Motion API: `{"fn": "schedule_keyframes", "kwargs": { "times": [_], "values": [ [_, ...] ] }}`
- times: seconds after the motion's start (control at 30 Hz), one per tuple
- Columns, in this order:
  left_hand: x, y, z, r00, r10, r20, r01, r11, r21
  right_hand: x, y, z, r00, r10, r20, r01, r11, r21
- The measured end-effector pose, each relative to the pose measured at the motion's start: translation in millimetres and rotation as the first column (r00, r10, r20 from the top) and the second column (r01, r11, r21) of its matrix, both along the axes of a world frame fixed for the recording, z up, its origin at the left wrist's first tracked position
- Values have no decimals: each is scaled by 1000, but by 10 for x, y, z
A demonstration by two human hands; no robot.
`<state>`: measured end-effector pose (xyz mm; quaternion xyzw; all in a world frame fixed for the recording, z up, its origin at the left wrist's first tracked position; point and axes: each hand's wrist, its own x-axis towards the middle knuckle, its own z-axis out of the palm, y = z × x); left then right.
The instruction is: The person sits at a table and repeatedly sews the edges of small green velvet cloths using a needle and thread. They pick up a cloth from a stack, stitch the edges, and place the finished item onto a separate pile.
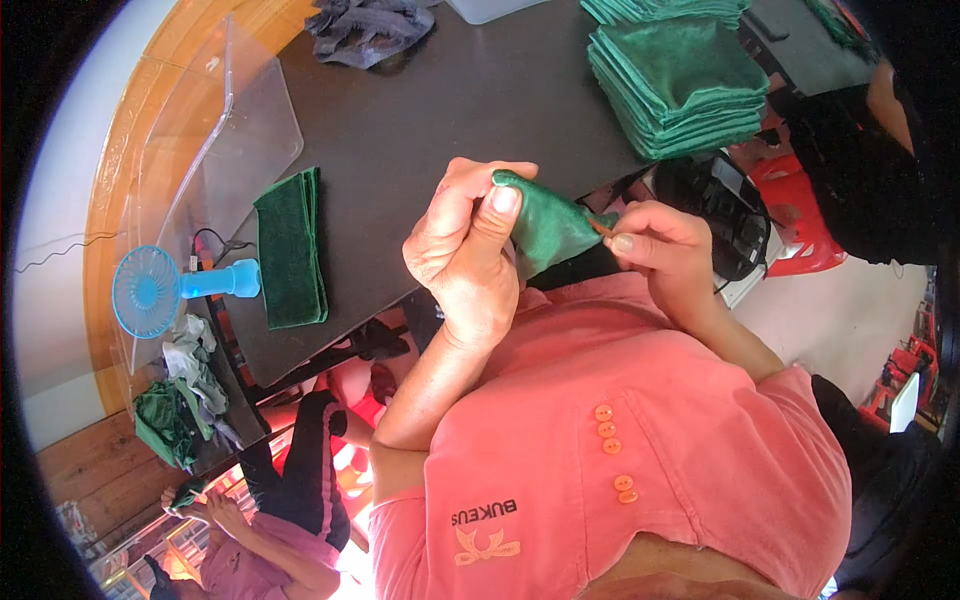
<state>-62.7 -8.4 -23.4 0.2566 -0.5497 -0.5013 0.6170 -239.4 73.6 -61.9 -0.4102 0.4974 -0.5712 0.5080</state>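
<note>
My left hand [468, 250] grips a small green velvety cloth piece [552, 228] above the near edge of the table, thumb pressed on its upper corner. At the cloth's right end, my right hand [668, 250] pinches a thin brown stick-like thing [600, 228], whose tip meets the fabric. Whether that tip goes into the cloth cannot be made out. A tall stack of green velvety cloth pieces [685, 95] lies at the far right of the table. On the left side is a smaller pile of folded dark green pieces [290, 250].
A blue fan [148, 291] and a clear plastic panel [230, 110] stand at the left. Crumpled grey cloth [368, 32] lies at the back of the dark table [450, 90]. A red stool [795, 215] is at right. Another person [255, 555] works at lower left.
</note>
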Motion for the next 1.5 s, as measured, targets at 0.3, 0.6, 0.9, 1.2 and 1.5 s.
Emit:
{"fn": "schedule_keyframes", "kwargs": {
  "times": [0.3,0.6,0.9,1.2,1.5],
  "values": [
    [62,26,21,996,-52,73,51,999,18,12,-64,-16,614,257,746,-536,830,155],
    [12,75,177,988,154,31,-157,979,129,59,-23,42,972,154,179,-177,977,117],
    [65,47,13,999,48,3,-48,997,67,29,13,-28,963,-1,-269,-46,985,-168],
    [35,101,79,979,64,191,-80,993,82,75,-56,99,698,255,669,-487,855,182],
    [224,-127,334,860,218,461,2,903,-430,-173,0,217,896,324,303,-360,930,71]
  ]
}}
